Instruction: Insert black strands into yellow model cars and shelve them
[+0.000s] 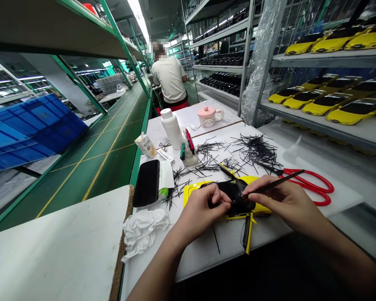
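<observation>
The left hand (203,211) gripped a yellow model car body (191,194) lying at lower centre of the frame, its black window section held under the fingers, while the right hand (285,202) pinched a thin black rod (269,186) whose tip reached the car. Red-handled scissors (310,184) lay just right, near loose black plastic strips (257,150) scattered across the white bench (225,251).

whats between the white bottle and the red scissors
In the head view, from the white bottle to the red scissors, a small tool holder and loose thin black strips lie on the white bench.
</observation>
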### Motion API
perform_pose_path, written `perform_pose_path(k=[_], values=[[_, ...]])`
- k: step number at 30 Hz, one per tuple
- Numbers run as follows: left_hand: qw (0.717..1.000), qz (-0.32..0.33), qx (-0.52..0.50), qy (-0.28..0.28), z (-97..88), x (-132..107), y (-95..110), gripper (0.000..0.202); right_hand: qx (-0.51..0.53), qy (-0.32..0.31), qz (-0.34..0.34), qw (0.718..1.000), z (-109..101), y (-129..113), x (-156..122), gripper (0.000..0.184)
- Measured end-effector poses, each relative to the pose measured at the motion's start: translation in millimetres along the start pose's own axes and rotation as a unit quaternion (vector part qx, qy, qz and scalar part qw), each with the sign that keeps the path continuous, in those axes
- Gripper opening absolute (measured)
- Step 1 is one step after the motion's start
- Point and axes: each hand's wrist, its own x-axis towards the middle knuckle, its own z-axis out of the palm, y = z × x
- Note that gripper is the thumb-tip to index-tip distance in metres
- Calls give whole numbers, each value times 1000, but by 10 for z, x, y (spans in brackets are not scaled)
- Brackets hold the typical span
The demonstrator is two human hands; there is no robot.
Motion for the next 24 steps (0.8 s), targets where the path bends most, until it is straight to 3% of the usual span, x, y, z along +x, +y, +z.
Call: perform_pose_path(k=[8, 11, 16, 19, 24], values=[[1000, 4, -2, -12, -12, -4, 8, 35, -8, -3, -10, 1000, 8, 42, 17, 17], [1000, 23, 17, -2, -111, -6, 30, 32, -35, -57, -26, 997, -49, 71, 35, 17], [987, 55, 130, 70, -282, -16, 43, 25, -111, -186, -48, 975, -130, 67, 45, 16], [977, 74, 196, 40, -223, -24, 19, 25, -130, -223, -62, 964, -125, 70, 32, 17], [951, 72, 300, -4, 19, -22, -64, 33, -134, -220, -114, 959, -87, 113, -4, 15]])
